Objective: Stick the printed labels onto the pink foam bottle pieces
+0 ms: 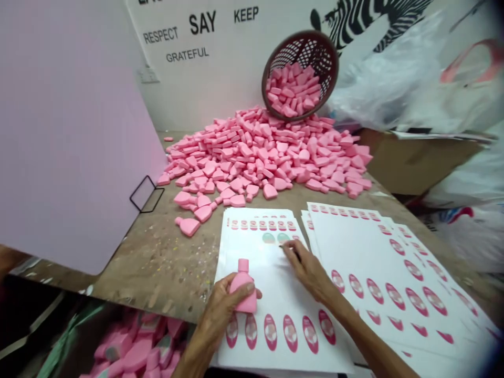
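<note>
A small pink bottle [243, 291] with a pink cap stands upright in my left hand [224, 302], thumb across its front and fingers around its side. My right hand [305, 268] is over the white sticker sheet [263, 278], thumb and index finger pinched together beside a pale green round sticker [283, 238]. Whether anything is between those fingertips is too small to tell. A second pale green sticker [268, 238] sits just left of it. Small pink-and-white labels line the sheet's top, and pink oval stickers [271, 332] run along its lower part.
A big heap of pink bottles [252, 152] covers the back of the table [169, 268], below a tipped brown basket [334, 58]. More sticker sheets [354, 247] lie at right. A pale panel [74, 131] stands at left. Finished-looking bottles [137, 352] with labels sit below the front edge.
</note>
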`<state>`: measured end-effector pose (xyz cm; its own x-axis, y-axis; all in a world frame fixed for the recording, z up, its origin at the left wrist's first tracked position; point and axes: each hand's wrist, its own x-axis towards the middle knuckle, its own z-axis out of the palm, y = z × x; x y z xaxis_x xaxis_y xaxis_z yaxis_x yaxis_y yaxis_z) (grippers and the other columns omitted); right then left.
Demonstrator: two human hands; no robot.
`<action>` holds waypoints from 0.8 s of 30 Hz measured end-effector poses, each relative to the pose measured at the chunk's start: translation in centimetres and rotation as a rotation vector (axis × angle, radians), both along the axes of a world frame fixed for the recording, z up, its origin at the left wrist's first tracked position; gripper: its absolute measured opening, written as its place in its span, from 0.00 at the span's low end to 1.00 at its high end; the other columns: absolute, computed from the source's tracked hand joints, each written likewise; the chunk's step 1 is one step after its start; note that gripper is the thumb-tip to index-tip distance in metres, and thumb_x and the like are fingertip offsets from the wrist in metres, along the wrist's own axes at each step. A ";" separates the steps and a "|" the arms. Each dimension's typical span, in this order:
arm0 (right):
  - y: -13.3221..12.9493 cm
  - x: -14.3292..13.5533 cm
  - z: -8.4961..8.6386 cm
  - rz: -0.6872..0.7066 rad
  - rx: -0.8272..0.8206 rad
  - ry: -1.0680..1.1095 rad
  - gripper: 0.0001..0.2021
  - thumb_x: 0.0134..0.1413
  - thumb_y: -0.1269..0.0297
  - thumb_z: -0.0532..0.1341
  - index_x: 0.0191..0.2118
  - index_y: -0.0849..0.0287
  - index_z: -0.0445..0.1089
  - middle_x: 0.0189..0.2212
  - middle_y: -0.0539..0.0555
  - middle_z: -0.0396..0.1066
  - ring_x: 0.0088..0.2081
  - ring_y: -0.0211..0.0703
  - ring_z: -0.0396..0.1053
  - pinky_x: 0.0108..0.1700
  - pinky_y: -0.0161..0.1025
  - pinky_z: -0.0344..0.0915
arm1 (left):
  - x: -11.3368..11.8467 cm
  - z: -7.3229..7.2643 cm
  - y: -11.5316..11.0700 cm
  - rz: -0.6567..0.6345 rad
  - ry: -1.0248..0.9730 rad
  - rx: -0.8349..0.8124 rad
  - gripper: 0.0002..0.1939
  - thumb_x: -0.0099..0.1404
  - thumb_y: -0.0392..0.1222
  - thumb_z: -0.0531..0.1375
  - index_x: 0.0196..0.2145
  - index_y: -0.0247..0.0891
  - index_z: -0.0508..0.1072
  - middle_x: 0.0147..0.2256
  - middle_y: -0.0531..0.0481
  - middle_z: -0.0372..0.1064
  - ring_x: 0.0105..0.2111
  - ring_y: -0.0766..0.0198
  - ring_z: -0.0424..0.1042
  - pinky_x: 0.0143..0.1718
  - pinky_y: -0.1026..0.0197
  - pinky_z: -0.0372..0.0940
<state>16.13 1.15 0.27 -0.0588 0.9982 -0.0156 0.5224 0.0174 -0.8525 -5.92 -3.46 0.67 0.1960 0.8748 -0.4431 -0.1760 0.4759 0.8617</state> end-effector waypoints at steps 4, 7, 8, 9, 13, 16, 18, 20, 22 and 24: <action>2.3 4.4 -1.8 -0.152 0.124 -0.315 0.14 0.60 0.51 0.49 0.36 0.54 0.64 0.29 0.51 0.72 0.28 0.41 0.67 0.32 0.37 0.60 | 2.6 0.5 2.7 0.031 -0.042 0.037 0.19 0.55 0.50 0.65 0.37 0.33 0.70 0.28 0.48 0.70 0.27 0.64 0.71 0.31 0.61 0.70; 4.2 5.2 -2.3 -0.143 0.227 -0.496 0.10 0.59 0.56 0.51 0.39 0.54 0.64 0.31 0.51 0.73 0.32 0.43 0.69 0.37 0.39 0.58 | 5.5 0.5 5.4 0.017 -0.045 0.129 0.20 0.57 0.52 0.63 0.38 0.33 0.68 0.32 0.46 0.68 0.27 0.63 0.73 0.30 0.58 0.72; 4.8 5.2 -2.4 -0.131 0.245 -0.518 0.09 0.59 0.58 0.51 0.38 0.55 0.64 0.31 0.51 0.74 0.32 0.44 0.69 0.38 0.40 0.57 | 6.4 0.3 6.2 0.023 -0.026 0.155 0.20 0.57 0.53 0.62 0.37 0.33 0.68 0.32 0.46 0.68 0.26 0.63 0.72 0.27 0.58 0.72; 5.2 5.1 -2.5 -0.114 0.259 -0.532 0.08 0.59 0.60 0.51 0.37 0.55 0.64 0.30 0.51 0.73 0.33 0.44 0.69 0.39 0.41 0.56 | 7.3 0.0 7.1 0.033 -0.003 0.176 0.19 0.57 0.53 0.62 0.36 0.32 0.67 0.32 0.46 0.67 0.24 0.64 0.72 0.25 0.60 0.71; 6.2 4.7 -3.1 -0.057 0.329 -0.619 0.09 0.59 0.63 0.51 0.34 0.57 0.66 0.31 0.54 0.73 0.35 0.46 0.66 0.40 0.41 0.50 | 9.9 -1.1 9.6 0.043 0.051 0.219 0.20 0.56 0.53 0.63 0.35 0.33 0.67 0.28 0.50 0.65 0.22 0.65 0.71 0.20 0.64 0.69; 6.3 4.8 -3.5 -0.032 0.370 -0.664 0.10 0.60 0.64 0.51 0.35 0.59 0.67 0.32 0.57 0.72 0.37 0.47 0.65 0.41 0.42 0.48 | 10.7 -1.9 10.3 0.015 0.064 0.238 0.20 0.55 0.54 0.63 0.34 0.34 0.67 0.26 0.52 0.64 0.20 0.64 0.72 0.19 0.64 0.68; 6.3 5.0 -3.6 -0.008 0.385 -0.675 0.09 0.60 0.64 0.51 0.34 0.59 0.67 0.31 0.57 0.72 0.37 0.46 0.64 0.41 0.42 0.48 | 10.9 -2.1 10.5 0.007 0.079 0.249 0.19 0.55 0.54 0.63 0.33 0.34 0.67 0.26 0.53 0.63 0.19 0.65 0.71 0.19 0.65 0.68; 6.3 5.3 -3.7 0.011 0.388 -0.672 0.08 0.58 0.65 0.52 0.32 0.58 0.67 0.29 0.55 0.71 0.35 0.45 0.64 0.40 0.40 0.48 | 10.9 -2.3 10.4 0.008 0.095 0.259 0.19 0.55 0.54 0.63 0.33 0.35 0.67 0.26 0.54 0.63 0.19 0.65 0.72 0.19 0.65 0.67; 6.5 5.6 -3.8 0.018 0.383 -0.658 0.07 0.58 0.65 0.53 0.31 0.57 0.66 0.27 0.52 0.70 0.33 0.43 0.64 0.38 0.39 0.49 | 10.9 -2.4 10.4 0.010 0.105 0.265 0.18 0.56 0.54 0.63 0.32 0.35 0.67 0.26 0.54 0.62 0.19 0.66 0.71 0.18 0.66 0.66; 6.8 5.7 -3.9 0.016 0.381 -0.640 0.07 0.57 0.63 0.54 0.31 0.56 0.65 0.25 0.50 0.70 0.31 0.42 0.64 0.37 0.38 0.50 | 10.8 -2.4 10.4 0.010 0.110 0.270 0.18 0.56 0.54 0.63 0.32 0.35 0.67 0.26 0.55 0.62 0.19 0.67 0.71 0.18 0.68 0.65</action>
